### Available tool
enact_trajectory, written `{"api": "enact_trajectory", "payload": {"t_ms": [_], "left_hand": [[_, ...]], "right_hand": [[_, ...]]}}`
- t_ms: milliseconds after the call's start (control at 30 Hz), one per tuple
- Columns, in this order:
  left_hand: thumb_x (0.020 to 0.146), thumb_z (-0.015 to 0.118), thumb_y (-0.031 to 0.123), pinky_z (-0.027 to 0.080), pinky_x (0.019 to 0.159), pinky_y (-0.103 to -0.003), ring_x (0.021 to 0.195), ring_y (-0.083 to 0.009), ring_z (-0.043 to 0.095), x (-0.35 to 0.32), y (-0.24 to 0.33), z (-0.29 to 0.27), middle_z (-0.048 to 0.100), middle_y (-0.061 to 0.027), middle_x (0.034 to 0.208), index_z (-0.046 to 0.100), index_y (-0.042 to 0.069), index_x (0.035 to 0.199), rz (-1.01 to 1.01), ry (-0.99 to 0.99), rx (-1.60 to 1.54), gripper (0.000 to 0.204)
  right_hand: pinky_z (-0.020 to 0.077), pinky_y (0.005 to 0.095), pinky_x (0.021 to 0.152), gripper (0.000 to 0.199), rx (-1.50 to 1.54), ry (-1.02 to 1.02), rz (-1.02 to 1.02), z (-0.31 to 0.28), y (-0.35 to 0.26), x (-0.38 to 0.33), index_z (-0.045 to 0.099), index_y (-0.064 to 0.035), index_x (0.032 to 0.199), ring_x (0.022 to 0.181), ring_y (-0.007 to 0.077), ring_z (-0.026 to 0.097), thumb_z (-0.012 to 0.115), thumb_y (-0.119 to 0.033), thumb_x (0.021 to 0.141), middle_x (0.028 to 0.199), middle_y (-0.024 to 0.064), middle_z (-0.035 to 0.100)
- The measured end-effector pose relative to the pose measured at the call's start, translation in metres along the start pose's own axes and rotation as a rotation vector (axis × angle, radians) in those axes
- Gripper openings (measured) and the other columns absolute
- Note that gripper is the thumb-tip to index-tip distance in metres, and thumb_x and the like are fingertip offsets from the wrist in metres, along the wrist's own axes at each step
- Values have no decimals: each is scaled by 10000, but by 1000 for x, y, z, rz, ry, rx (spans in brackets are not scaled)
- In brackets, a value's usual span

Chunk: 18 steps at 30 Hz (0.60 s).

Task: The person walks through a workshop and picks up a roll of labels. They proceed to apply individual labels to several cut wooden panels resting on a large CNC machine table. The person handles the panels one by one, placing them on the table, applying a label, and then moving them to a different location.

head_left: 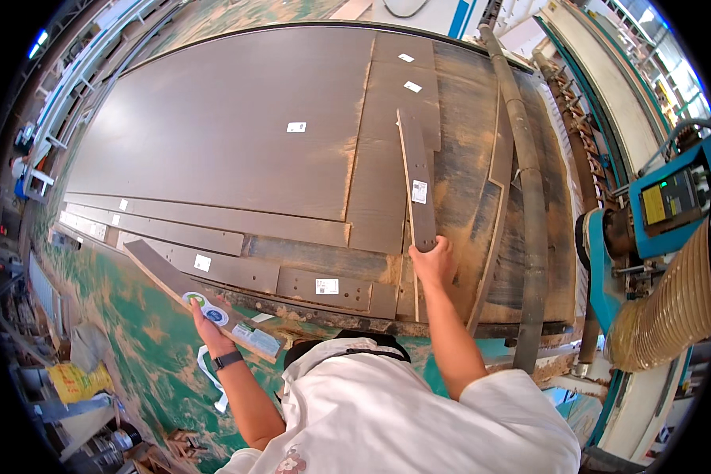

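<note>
My left hand (210, 335) is closed around a long narrow brown board (159, 272), held off the table's near left edge. Round stickers and a pale label show at the board's nearer end. Further right, my right hand (434, 261) grips the near end of another narrow brown board (415, 154), which points away from me over the cut sheet. This one bears a white label and a row of small holes near my fingers. Just beyond my body lies a short labelled strip (300, 286) with holes, beside other cut strips (182, 233).
A large brown panel (237, 103) covers much of the sawdust-strewn machine table (466, 118). A long pipe (521, 134) crosses its right side. Beyond stands a blue machine head (608, 276) with a ribbed hose (663, 324). A yellow sack (79, 381) lies on the left.
</note>
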<state>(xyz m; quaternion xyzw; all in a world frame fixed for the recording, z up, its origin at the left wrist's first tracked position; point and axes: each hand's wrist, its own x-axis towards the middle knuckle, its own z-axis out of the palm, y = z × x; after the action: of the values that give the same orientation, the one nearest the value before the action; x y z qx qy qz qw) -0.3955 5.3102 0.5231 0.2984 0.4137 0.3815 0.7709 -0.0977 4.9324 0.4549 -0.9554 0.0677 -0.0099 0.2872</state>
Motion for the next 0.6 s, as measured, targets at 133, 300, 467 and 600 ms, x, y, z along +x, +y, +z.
{"api": "enact_trajectory", "payload": {"t_ms": [133, 300, 467, 600], "left_hand": [[961, 557, 454, 530, 793, -421, 914, -242, 613, 2, -7, 11, 618, -93, 1032, 524, 49, 1203, -8, -8, -44, 472], [932, 553, 292, 518, 897, -422, 1009, -268, 626, -6, -24, 31, 630, -116, 1138, 543, 39, 1213, -39, -119, -159, 378], [780, 568, 135, 564, 803, -399, 890, -235, 651, -1, -51, 24, 638, -74, 999, 561, 43, 1122, -113, -102, -111, 354], [722, 582, 35, 557, 780, -391, 851, -240, 628, 6, -90, 44, 606, -65, 946, 555, 78, 1077, -240, -85, -198, 358]], "right_hand": [[372, 531, 982, 857, -194, 30, -4, 24, 7, -21, 391, -47, 1388, 1209, 364, 453, 749, -443, 718, 1287, 178, 476], [314, 545, 1057, 986, -264, -215, 46, 6, 2, -25, 236, -221, 1529, 1334, 378, 373, 767, -389, 716, 1447, 179, 399], [378, 473, 1054, 947, -137, -216, 28, -9, 38, -7, 326, -220, 1501, 1312, 365, 437, 791, -260, 677, 1438, 172, 449], [401, 435, 1051, 900, 241, -195, -84, -47, 43, -28, 428, -155, 1450, 1323, 333, 444, 799, -173, 629, 1436, 172, 473]]}}
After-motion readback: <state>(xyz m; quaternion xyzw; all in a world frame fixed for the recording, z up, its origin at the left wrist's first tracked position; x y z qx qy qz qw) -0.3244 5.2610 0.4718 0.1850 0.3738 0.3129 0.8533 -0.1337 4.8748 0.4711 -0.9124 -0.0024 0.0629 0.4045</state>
